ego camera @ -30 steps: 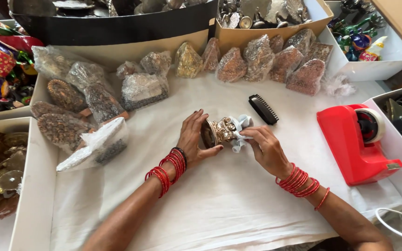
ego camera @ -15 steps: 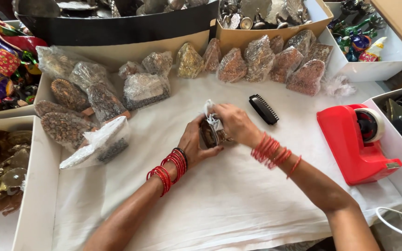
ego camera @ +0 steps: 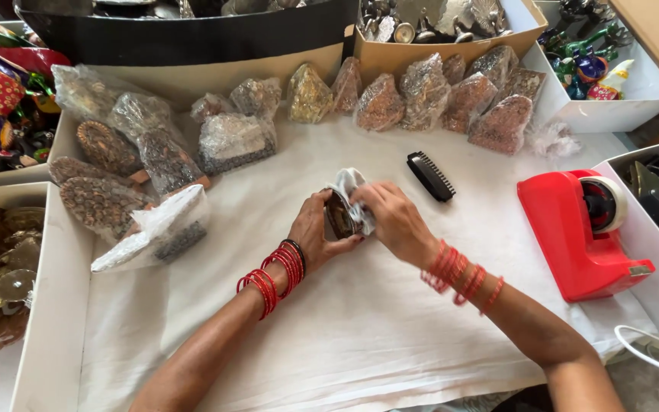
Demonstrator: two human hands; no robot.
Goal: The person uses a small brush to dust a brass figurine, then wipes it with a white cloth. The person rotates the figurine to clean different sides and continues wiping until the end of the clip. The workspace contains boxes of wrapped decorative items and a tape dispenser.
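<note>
A white cloth-covered table (ego camera: 360, 336) fills the centre and lower part of the frame, walled by cardboard trays; along its upper edge runs a row of plastic-wrapped ornaments (ego camera: 421, 95), from the upper left round to the upper right, with a looser heap of wrapped ornaments (ego camera: 127, 179) at the left; a red tape dispenser (ego camera: 585, 229) sits at the right, well apart from the hands; a small black brush (ego camera: 430, 176) lies just above and right of them; at the centre the left hand (ego camera: 316, 233) is closed round a small dark carved ornament (ego camera: 339, 214), cupping it from below and behind, while the right hand (ego camera: 392, 221) is pinched on a white cloth (ego camera: 351, 187) and presses it against the ornament's face, so the two hands meet on the piece, held just above the table; red bangles ring both wrists. As a judgement: the ornament is gripped mostly by fingertips, and a firm push from the cloth side could twist it out of the left hand and drop it onto the table; the cloth could also snag on raised carving and pull a loose bit away; a wide elbow swing on the left might nudge the nearest wrapped piece (ego camera: 154, 229), lying close beside the forearm.
</note>
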